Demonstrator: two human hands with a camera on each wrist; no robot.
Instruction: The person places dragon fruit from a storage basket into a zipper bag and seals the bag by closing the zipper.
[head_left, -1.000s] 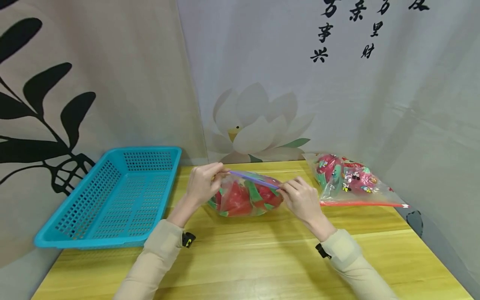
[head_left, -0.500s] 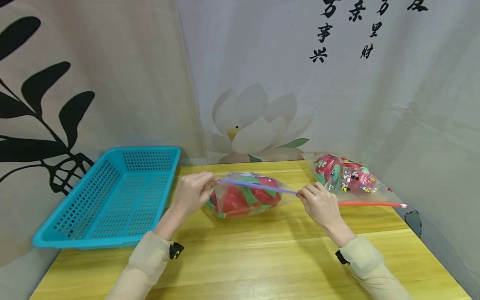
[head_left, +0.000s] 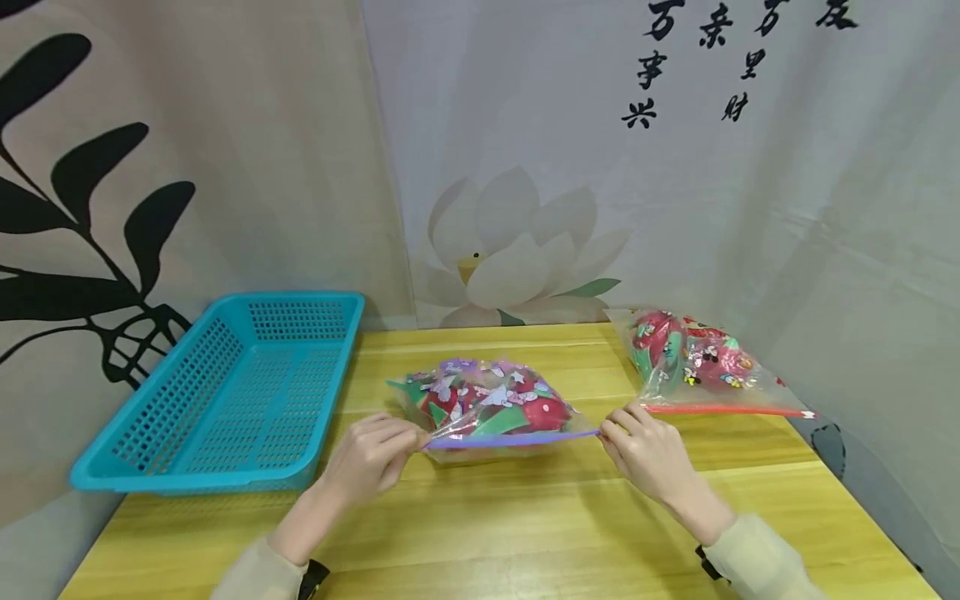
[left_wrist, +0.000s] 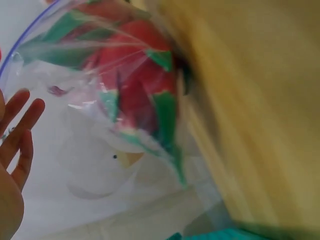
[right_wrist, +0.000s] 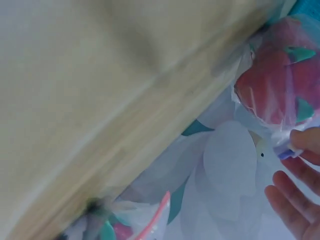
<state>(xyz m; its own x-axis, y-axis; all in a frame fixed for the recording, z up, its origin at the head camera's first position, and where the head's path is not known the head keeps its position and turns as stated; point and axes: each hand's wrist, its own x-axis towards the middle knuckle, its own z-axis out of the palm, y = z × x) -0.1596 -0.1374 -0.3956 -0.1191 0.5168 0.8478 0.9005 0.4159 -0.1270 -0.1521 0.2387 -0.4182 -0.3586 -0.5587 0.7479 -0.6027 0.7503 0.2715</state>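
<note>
A clear zip bag with a purple printed pattern lies on the wooden table. Through its plastic show red, green-tipped dragon fruits. Its purple zip strip faces the person and is stretched straight between both hands. At the strip's left end, my left hand pinches the bag's edge. My right hand pinches the opposite end between thumb and finger, its other fingers spread in the right wrist view. Whether the zip is sealed along its length cannot be seen.
To the left stands a blue perforated plastic basket. A second zip bag with a red strip and similar red-and-green contents lies at the back right, close to the right hand. A printed cloth hangs behind the wooden table.
The purple strip has swung down toward the person, turning the bag's patterned side up. Both hands have come lower and nearer, and the right hand has slid outward to the strip's end.
</note>
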